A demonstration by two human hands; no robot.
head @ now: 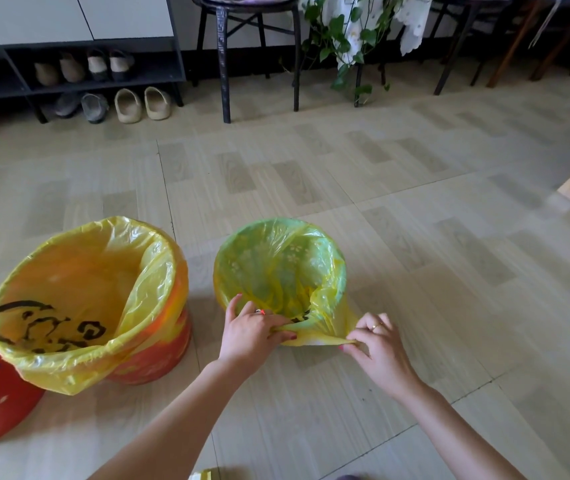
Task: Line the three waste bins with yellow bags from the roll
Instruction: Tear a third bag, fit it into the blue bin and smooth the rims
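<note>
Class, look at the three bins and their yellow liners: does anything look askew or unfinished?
Yes. On the green bin, the yellow bag is bunched at the near rim, pinched by the left hand and right hand. The orange bin's liner hangs unevenly.

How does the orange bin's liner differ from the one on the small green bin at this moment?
The orange bin is the larger, and its yellow bag is folded down over the rim with no hand on it. On the small green bin, the liner is slack at the near edge, where the left hand and right hand pinch it. Both liners are translucent yellow with black print.
</note>
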